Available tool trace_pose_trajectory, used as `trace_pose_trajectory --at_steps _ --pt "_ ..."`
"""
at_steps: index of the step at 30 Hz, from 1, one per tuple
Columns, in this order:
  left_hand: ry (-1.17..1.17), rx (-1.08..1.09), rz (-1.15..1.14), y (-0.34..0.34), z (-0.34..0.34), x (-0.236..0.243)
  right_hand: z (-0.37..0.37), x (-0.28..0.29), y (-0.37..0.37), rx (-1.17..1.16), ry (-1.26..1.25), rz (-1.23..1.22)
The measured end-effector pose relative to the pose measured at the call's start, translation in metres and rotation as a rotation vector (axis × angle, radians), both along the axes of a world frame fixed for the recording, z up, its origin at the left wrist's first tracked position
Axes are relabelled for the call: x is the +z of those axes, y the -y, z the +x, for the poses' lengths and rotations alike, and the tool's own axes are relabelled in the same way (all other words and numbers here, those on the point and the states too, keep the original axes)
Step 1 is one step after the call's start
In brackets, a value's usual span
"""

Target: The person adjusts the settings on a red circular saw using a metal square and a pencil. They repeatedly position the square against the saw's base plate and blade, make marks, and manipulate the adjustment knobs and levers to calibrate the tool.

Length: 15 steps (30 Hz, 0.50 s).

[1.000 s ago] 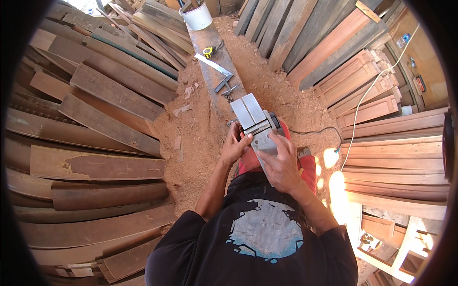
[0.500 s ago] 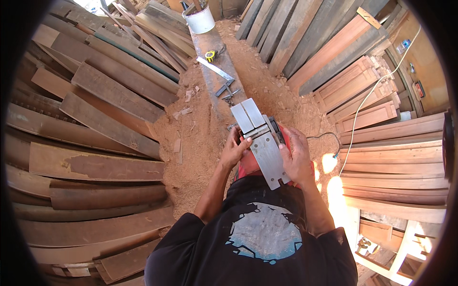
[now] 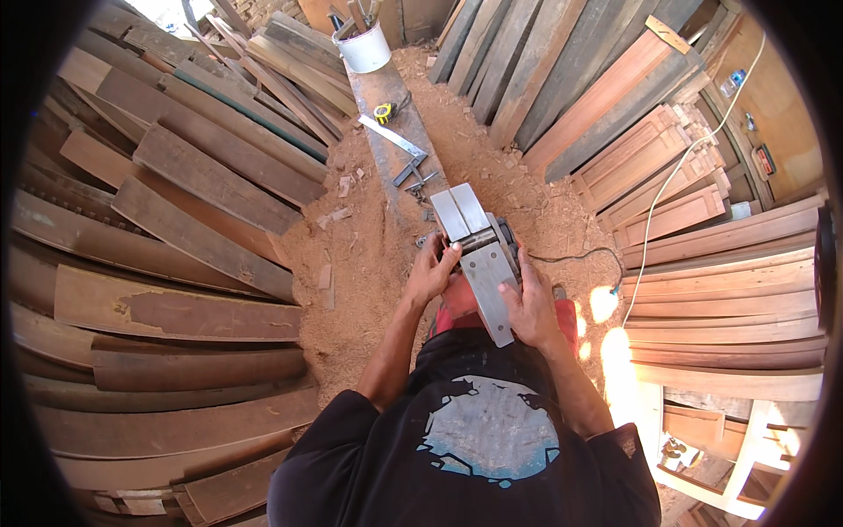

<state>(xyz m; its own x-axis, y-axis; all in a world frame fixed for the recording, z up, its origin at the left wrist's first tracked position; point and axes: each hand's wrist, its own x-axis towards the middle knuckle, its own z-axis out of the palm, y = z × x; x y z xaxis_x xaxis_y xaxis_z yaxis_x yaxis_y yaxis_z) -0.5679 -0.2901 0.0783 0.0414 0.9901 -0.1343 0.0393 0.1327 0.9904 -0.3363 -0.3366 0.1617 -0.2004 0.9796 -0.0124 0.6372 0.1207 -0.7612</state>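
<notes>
An electric hand planer [image 3: 486, 283] lies upturned over my lap, its silver sole and split front plate showing, with a cutter slot between. My left hand [image 3: 432, 274] grips its left side, thumb beside the slot. My right hand [image 3: 533, 299] holds its right side, thumb along the rear plate. A dark cord [image 3: 584, 254] runs off to the right. Beyond the planer, on a worn plank [image 3: 386, 160], lie a clamp [image 3: 409, 173], a metal square [image 3: 385, 132] and a yellow tape measure [image 3: 384, 112].
A white bucket of tools [image 3: 362, 54] stands at the plank's far end. Stacked boards [image 3: 176, 299] line the left, timber and panels [image 3: 650, 149] the right. Wood shavings [image 3: 342, 255] cover the floor. A white cable [image 3: 672, 176] hangs over the right stacks.
My right hand has moved from across the rear plate to the planer's right side, uncovering most of that plate. My left hand keeps its grip at the left.
</notes>
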Motion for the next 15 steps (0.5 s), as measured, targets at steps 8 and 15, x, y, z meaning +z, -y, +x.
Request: trace_pose_trajectory --at_steps 8,15 --pt "0.039 0.004 -0.001 0.009 0.001 0.012 -0.002 -0.002 0.005 -0.004 -0.017 0.052" --pt "0.164 -0.036 -0.019 0.007 -0.001 0.013 -0.002 -0.004 0.008 -0.010 -0.022 0.077"
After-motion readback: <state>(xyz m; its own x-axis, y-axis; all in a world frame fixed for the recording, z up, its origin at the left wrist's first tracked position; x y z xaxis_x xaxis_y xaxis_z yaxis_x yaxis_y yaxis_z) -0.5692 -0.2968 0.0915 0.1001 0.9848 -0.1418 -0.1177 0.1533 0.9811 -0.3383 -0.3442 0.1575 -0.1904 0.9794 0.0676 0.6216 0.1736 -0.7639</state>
